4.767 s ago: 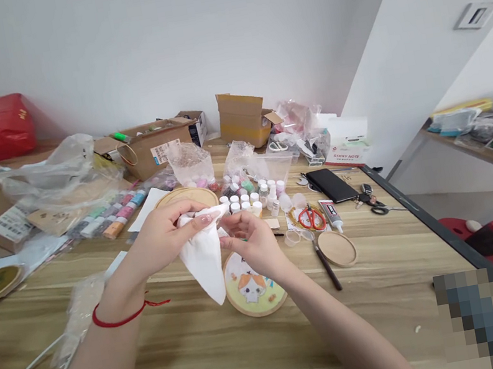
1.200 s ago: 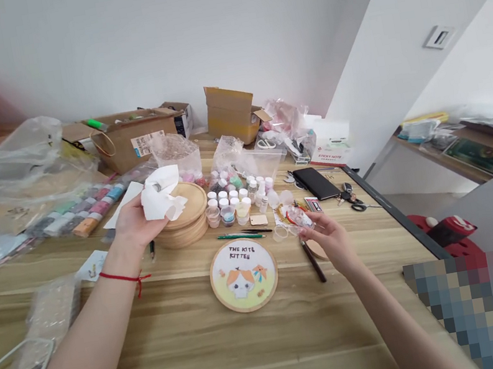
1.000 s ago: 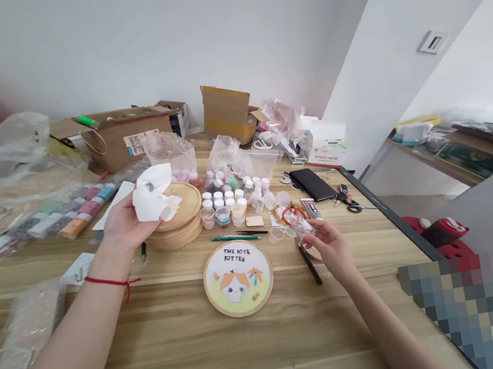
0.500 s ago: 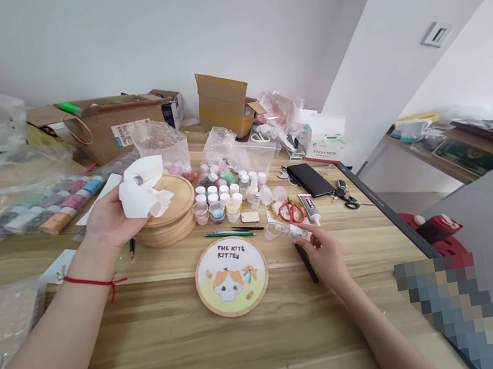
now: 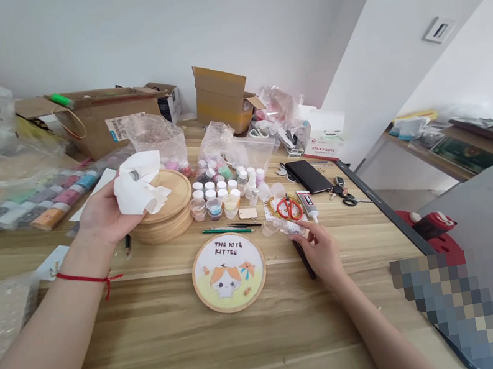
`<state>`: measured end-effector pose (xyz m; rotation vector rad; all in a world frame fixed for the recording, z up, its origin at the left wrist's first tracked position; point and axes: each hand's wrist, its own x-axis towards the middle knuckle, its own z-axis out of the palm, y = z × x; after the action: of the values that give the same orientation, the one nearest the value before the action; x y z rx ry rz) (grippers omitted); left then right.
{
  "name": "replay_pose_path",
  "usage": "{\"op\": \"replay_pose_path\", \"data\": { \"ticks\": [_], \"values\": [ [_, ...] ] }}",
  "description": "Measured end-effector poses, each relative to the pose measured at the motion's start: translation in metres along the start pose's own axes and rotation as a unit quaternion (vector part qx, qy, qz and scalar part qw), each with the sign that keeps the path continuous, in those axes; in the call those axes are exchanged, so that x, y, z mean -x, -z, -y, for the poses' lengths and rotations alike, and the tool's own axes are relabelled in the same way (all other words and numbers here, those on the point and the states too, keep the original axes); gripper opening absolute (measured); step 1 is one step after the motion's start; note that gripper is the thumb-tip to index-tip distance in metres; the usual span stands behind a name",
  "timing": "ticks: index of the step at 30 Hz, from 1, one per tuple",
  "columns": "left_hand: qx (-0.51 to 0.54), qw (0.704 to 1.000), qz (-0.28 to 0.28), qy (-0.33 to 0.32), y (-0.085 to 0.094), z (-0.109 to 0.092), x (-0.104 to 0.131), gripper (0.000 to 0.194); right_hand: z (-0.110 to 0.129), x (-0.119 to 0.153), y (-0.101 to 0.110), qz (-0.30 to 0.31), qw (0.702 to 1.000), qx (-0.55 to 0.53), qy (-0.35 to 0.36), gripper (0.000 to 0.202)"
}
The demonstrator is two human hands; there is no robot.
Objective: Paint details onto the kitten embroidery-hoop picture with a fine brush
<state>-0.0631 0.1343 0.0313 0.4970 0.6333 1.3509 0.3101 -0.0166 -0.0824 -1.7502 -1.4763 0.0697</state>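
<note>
Raised over a stack of round wooden hoops (image 5: 163, 226), my left hand (image 5: 103, 216) grips a crumpled white tissue (image 5: 140, 186) with a small grey spot on it. My right hand (image 5: 324, 253) pinches a small clear bottle (image 5: 290, 226) lying on its side at table level. Under that hand a black pen (image 5: 305, 259) is partly hidden. Between my hands lies a hoop picture of a kitten (image 5: 229, 273) with lettering, flat on the table. Red-handled scissors (image 5: 289, 207) and a glue tube (image 5: 308, 205) are just beyond the bottle.
Several white-capped jars (image 5: 221, 190) stand behind the hoop picture, with green pencils (image 5: 226, 231) before them. A black wallet (image 5: 308, 176) and keys (image 5: 339, 190) lie to the right. Cardboard boxes (image 5: 117, 121) line the wall. Plastic-wrapped tubes (image 5: 49, 205) fill the left.
The whole view has shifted slightly, moving the scene a little left and up. Both hands keep their holds on the tissue and the small bottle.
</note>
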Motion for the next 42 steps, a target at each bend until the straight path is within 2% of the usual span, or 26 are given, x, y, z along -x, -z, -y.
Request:
{"op": "replay_pose_path", "data": {
  "ticks": [7, 15, 24, 34, 42],
  "values": [
    [0.001, 1.0, -0.022, 0.002, -0.004, 0.0, 0.004, 0.04, 0.001, 0.0, 0.0, -0.01, 1.0, 0.007, 0.021, 0.036],
    [-0.009, 1.0, -0.009, 0.008, -0.003, 0.0, 0.003, 0.042, 0.003, -0.001, 0.0, -0.008, 0.999, 0.008, 0.039, 0.033],
    [-0.019, 0.999, -0.038, 0.009, -0.014, 0.0, 0.012, 0.044, 0.005, -0.001, 0.0, -0.017, 0.998, 0.012, 0.052, 0.033],
    [-0.016, 1.0, -0.019, 0.003, -0.01, 0.001, 0.009, 0.041, 0.007, -0.003, 0.0, -0.037, 0.997, 0.015, 0.064, 0.031],
    [-0.016, 0.999, -0.03, 0.006, -0.011, 0.001, 0.009, 0.039, 0.006, -0.004, -0.001, -0.037, 0.996, 0.027, 0.076, 0.03]
  ]
}}
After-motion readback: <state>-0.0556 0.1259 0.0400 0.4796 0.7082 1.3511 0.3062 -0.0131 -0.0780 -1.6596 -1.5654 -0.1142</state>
